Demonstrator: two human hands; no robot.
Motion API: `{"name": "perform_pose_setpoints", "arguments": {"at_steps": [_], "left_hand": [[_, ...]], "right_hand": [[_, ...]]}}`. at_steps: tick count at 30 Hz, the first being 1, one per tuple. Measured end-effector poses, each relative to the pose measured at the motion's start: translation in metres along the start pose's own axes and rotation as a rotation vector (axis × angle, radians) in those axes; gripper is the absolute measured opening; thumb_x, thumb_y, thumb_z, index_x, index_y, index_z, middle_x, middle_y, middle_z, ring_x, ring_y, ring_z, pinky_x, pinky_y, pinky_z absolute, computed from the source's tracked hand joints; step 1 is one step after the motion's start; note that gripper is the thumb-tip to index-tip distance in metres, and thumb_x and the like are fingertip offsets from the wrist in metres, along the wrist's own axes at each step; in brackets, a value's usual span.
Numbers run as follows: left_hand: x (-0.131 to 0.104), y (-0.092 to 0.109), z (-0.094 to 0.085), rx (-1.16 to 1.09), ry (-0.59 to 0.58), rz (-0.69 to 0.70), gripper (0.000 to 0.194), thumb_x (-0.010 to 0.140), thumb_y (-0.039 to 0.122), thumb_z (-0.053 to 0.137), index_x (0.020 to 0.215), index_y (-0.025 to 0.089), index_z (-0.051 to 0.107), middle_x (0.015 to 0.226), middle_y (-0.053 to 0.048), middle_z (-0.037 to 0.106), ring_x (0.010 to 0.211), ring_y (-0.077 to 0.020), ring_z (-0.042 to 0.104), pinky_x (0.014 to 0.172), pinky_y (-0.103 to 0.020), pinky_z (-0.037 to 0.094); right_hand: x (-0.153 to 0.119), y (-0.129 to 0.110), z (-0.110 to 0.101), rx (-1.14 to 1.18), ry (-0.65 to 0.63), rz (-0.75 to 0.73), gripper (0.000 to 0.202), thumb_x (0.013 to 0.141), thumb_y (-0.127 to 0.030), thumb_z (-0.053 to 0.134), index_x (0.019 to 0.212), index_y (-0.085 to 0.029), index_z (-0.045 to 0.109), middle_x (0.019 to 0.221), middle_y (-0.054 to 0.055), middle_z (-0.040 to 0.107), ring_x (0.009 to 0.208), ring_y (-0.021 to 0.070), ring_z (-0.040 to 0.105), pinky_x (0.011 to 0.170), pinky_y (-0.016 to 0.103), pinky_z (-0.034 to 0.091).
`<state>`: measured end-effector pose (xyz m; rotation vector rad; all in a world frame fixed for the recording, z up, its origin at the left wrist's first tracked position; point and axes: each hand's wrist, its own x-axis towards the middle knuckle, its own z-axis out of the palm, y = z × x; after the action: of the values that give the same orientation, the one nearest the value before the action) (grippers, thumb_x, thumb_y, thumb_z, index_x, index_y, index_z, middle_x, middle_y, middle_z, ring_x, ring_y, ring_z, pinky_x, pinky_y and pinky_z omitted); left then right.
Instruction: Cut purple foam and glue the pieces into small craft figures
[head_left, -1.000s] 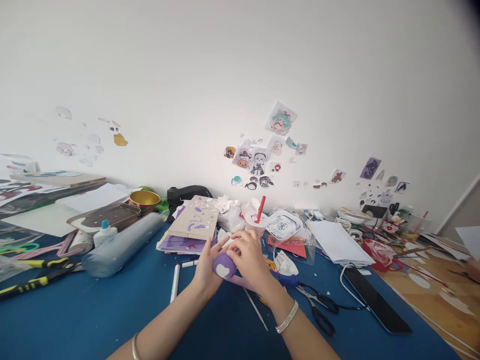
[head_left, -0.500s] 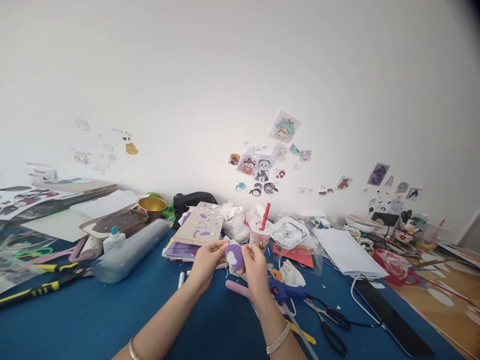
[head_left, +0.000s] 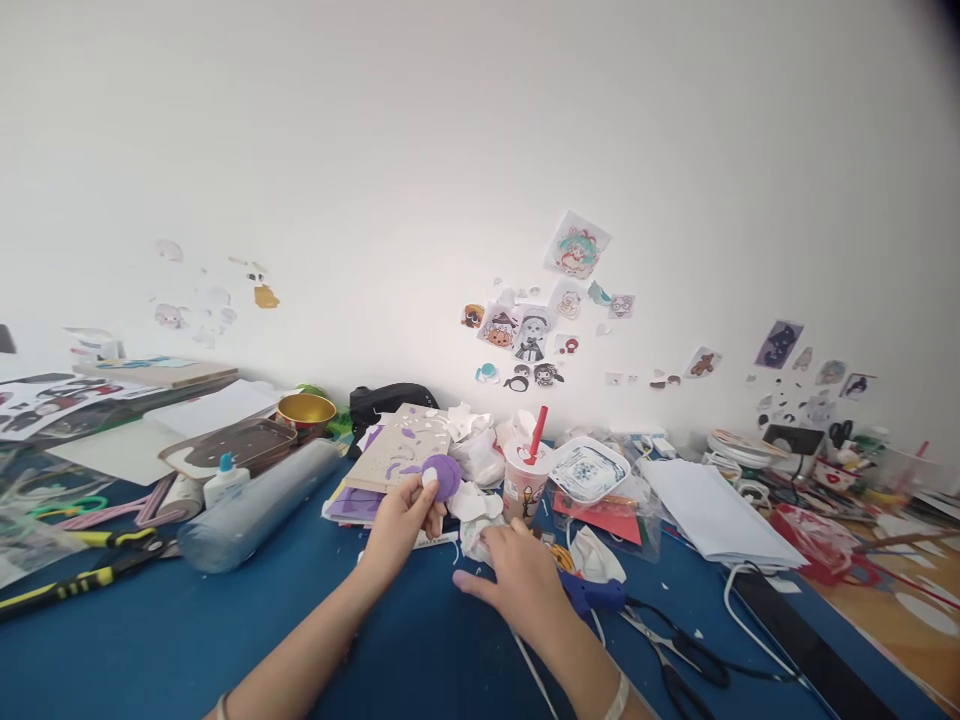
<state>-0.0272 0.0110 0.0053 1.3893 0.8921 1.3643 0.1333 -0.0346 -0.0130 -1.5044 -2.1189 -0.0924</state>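
My left hand (head_left: 409,520) pinches a rounded purple piece (head_left: 448,478) with a white patch, between thumb and fingers, in front of a cardboard board (head_left: 397,450). My right hand (head_left: 521,575) is empty as far as it shows, palm down, with the thumb stretched out to the left. Its fingertips are bent down beside crumpled white paper (head_left: 476,505) and near the foot of a drink cup (head_left: 523,480) with a red straw. What lies beneath the palm is hidden. A blue glue gun (head_left: 596,595) lies just right of this hand.
Black-handled scissors (head_left: 664,640) and a black tablet-like slab (head_left: 810,640) lie at the right. To the left are a clear plastic roll (head_left: 262,510), a glue bottle (head_left: 226,482) and pliers (head_left: 112,570). A white tray (head_left: 591,470) sits behind the glue gun.
My hands have parted. The left carried the purple piece slightly left and up; the right let go of it and moved down over the table, covering the pink stick.
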Motion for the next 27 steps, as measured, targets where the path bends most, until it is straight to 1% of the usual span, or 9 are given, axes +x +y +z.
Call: {"name": "perform_pose_setpoints", "arguments": {"at_steps": [2,5,8,11,13,17,21,24,27], "left_hand": [[0.0,-0.001,-0.002,-0.003,0.025,0.017,0.026,0.074,0.043,0.059,0.066,0.02,0.049,0.048,0.005,0.06,0.036,-0.0098,0.05,0.041,-0.02,0.041],[-0.004,-0.001,-0.001,0.011,0.023,0.027,0.028,0.076,0.045,0.056,0.069,0.02,0.047,0.051,0.004,0.061,0.037,-0.0097,0.05,0.042,-0.02,0.04],[-0.008,0.002,0.002,0.034,0.022,0.02,0.03,0.077,0.047,0.053,0.068,0.02,0.046,0.051,0.005,0.061,0.039,-0.0092,0.05,0.044,-0.02,0.04],[-0.01,0.007,0.003,0.068,0.038,0.018,0.03,0.077,0.046,0.052,0.068,0.019,0.045,0.05,0.006,0.059,0.039,-0.0084,0.049,0.044,-0.02,0.04],[-0.011,0.009,0.003,0.097,0.041,0.023,0.03,0.078,0.046,0.051,0.067,0.019,0.045,0.047,0.006,0.058,0.039,-0.0084,0.049,0.045,-0.02,0.039],[-0.012,0.012,0.005,0.128,0.015,0.031,0.031,0.076,0.048,0.052,0.066,0.019,0.045,0.046,0.006,0.056,0.039,-0.0089,0.048,0.045,-0.02,0.038],[-0.012,0.013,0.007,0.17,-0.005,0.026,0.031,0.077,0.048,0.051,0.067,0.019,0.046,0.047,0.006,0.055,0.041,-0.0092,0.048,0.047,-0.021,0.038],[-0.012,0.013,0.008,0.214,-0.013,0.03,0.031,0.079,0.048,0.049,0.067,0.019,0.046,0.047,0.006,0.055,0.042,-0.0097,0.049,0.049,-0.021,0.039],[-0.012,0.011,0.007,0.258,-0.023,0.042,0.032,0.08,0.047,0.048,0.064,0.02,0.044,0.045,0.006,0.055,0.044,-0.0105,0.05,0.051,-0.021,0.039]], "right_hand": [[-0.006,0.0,0.003,-0.245,-0.115,0.009,0.041,0.054,-0.042,0.077,0.084,-0.018,0.061,0.079,0.011,0.066,0.085,0.0314,0.059,0.06,0.036,0.048],[-0.012,0.001,0.008,-0.359,-0.213,0.063,0.045,0.052,-0.037,0.079,0.088,-0.015,0.062,0.082,0.012,0.067,0.088,0.0304,0.058,0.062,0.034,0.048],[-0.025,0.009,0.002,-0.349,-0.132,0.039,0.032,0.059,-0.028,0.076,0.085,-0.016,0.062,0.082,0.009,0.065,0.087,0.0286,0.057,0.064,0.034,0.046],[-0.049,0.026,-0.013,-0.301,-0.003,-0.068,0.004,0.075,-0.02,0.061,0.078,-0.02,0.059,0.079,0.005,0.061,0.08,0.0235,0.056,0.064,0.033,0.045],[-0.066,0.043,-0.021,-0.334,0.029,-0.066,0.009,0.076,-0.018,0.059,0.084,-0.02,0.058,0.082,0.006,0.061,0.077,0.023,0.055,0.063,0.033,0.045],[-0.086,0.079,-0.027,-0.454,-0.006,0.019,0.029,0.074,-0.031,0.063,0.099,-0.017,0.058,0.091,0.01,0.061,0.08,0.0265,0.057,0.058,0.032,0.046],[-0.083,0.103,-0.029,-0.469,-0.06,0.11,0.023,0.079,-0.024,0.057,0.101,-0.019,0.059,0.095,0.009,0.061,0.077,0.0225,0.059,0.054,0.028,0.046],[-0.077,0.11,-0.033,-0.407,-0.01,0.108,0.02,0.079,-0.013,0.054,0.096,-0.02,0.06,0.098,0.009,0.06,0.085,0.0238,0.057,0.065,0.032,0.047],[-0.073,0.1,-0.034,-0.271,0.008,0.061,0.019,0.077,-0.01,0.055,0.091,-0.019,0.062,0.102,0.01,0.058,0.095,0.0261,0.052,0.077,0.038,0.046]]}}
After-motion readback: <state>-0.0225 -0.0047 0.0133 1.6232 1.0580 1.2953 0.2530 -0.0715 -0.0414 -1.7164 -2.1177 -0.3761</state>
